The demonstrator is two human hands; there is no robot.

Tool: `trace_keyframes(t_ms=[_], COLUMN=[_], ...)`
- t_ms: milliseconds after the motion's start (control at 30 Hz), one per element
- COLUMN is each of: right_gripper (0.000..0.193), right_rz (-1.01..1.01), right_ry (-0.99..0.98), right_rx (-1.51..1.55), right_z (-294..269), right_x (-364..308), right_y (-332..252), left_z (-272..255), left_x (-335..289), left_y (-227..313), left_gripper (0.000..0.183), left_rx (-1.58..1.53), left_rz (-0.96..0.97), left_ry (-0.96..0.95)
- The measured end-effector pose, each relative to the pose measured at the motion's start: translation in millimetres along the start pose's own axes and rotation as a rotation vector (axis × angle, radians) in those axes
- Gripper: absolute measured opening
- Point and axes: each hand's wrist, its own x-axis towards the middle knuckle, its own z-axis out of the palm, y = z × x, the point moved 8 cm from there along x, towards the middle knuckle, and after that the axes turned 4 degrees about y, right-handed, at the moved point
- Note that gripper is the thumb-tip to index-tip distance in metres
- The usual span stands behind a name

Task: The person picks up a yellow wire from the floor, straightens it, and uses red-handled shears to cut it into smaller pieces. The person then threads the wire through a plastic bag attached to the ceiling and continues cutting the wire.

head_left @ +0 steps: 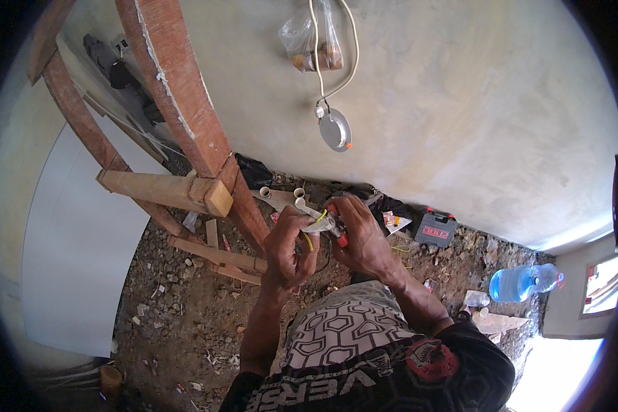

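Note:
My left hand (290, 248) is closed, with its fingers curled around a thin yellow wire (309, 242) whose ends stick out above and below the fingers. My right hand (361, 237) grips what look like pliers with red handles (342, 239). Their greyish head (328, 224) points left and meets the wire between the two hands. Fingers partly cover the tool, so I cannot tell exactly how its jaws sit on the wire.
A reddish wooden ladder-like frame (178, 89) stands to the left, beside a white panel (75, 233). A round lamp (335, 130) hangs by white cable on the wall. Rubble covers the ground, with a dark tool case (435, 230) and a blue water bottle (518, 284) at right.

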Motion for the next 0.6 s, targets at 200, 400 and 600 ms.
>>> trace_keyframes(t_ms=[200, 400, 600], right_gripper=[0.051, 0.054, 0.049], right_rz=[-0.011, 0.047, -0.004], right_ry=[0.0, -0.049, -0.018], right_rx=[0.054, 0.075, 0.114], right_z=[-1, 2, 3], right_x=[1, -2, 4], right_y=[1, 8, 10], left_z=[2, 5, 3], left_x=[1, -3, 9], left_y=[1, -8, 2], left_gripper=[0.016, 0.017, 0.016], left_rx=[-0.021, -0.078, 0.073], left_rz=[0.002, -0.035, 0.061], left_ry=[-0.005, -0.01, -0.011])
